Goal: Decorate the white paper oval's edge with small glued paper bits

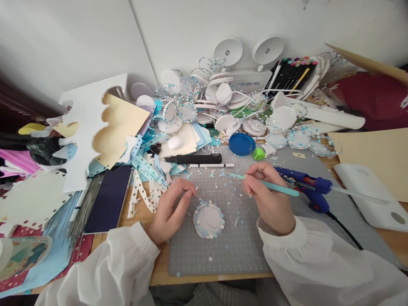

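A person in white sleeves works at a crowded craft desk. The right hand (270, 193) pinches a teal tool (270, 185) pen-style, its tip aimed toward 10 o'clock, w/ the far end lying over the blue glue gun (306, 187); the grip looks chosen for fine placing work. The left hand (172, 208) rests on the mat w/ fingers curled and tips pressed together, maybe on a tiny star, too small to tell. The disc (208, 219), white w/ a rim of blue and white stars, lies flat on the grey cutting mat (236, 250) between the hands, just beside the left one at its 4 o'clock, prob. kept central so both hands reach it.

At 12 o'clock from the disc: a white pen (210, 165), a black knife (194, 159), a blue lid (241, 144), then a heap of finished discs (223, 106) against the white wall (191, 34), w/ markers (293, 70) and a lamp (248, 59). At 9 o'clock: punched paper strips (142, 187), a dark tablet (110, 197), cut card (117, 123). At 3 o'clock: a white box (366, 195) and tan card (376, 157). Confetti litters the mat.
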`<state>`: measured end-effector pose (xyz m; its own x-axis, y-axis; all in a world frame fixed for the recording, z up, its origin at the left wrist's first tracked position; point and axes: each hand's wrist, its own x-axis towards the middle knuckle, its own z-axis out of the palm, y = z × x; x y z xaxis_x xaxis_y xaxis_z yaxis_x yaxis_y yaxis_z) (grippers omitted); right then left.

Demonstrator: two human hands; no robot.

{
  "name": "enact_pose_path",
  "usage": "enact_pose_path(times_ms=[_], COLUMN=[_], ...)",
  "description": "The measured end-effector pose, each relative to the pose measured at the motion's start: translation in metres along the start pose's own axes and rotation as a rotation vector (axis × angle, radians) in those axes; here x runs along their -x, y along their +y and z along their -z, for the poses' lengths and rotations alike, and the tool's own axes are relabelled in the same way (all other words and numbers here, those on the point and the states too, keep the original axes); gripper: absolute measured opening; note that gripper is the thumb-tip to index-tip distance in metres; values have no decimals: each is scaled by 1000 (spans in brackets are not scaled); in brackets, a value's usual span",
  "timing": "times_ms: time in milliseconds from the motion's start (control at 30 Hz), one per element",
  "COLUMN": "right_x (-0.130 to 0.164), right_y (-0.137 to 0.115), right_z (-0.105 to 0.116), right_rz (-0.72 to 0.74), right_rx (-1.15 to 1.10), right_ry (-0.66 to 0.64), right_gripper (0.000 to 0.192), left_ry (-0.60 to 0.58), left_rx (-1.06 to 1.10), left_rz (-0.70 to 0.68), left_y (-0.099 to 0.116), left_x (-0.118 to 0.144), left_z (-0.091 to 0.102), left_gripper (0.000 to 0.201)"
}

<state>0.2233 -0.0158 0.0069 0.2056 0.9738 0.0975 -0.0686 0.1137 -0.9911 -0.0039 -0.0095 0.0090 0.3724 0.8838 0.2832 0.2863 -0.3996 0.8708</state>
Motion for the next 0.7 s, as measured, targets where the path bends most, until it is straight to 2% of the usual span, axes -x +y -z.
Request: enact_pose_path(times_ms=[133,333,533,700], right_x=[2,-5,2,18], right_y=[-9,-24,-21,-5], right_z=[1,14,39,52], right_rz=[37,27,68,138], right_rx=[8,206,369,653], right_ry=[-48,-267,-270,-265], right_gripper=[18,25,22,22], left_ry=[100,221,209,175], left_rx=[48,125,92,70], left_rz=[70,108,154,176], left_y=[-4,-6,-10,-12], left_x=[1,-2,-2,-1], left_z=[-2,-4,-2,-3], left_gripper=[26,32,35,39])
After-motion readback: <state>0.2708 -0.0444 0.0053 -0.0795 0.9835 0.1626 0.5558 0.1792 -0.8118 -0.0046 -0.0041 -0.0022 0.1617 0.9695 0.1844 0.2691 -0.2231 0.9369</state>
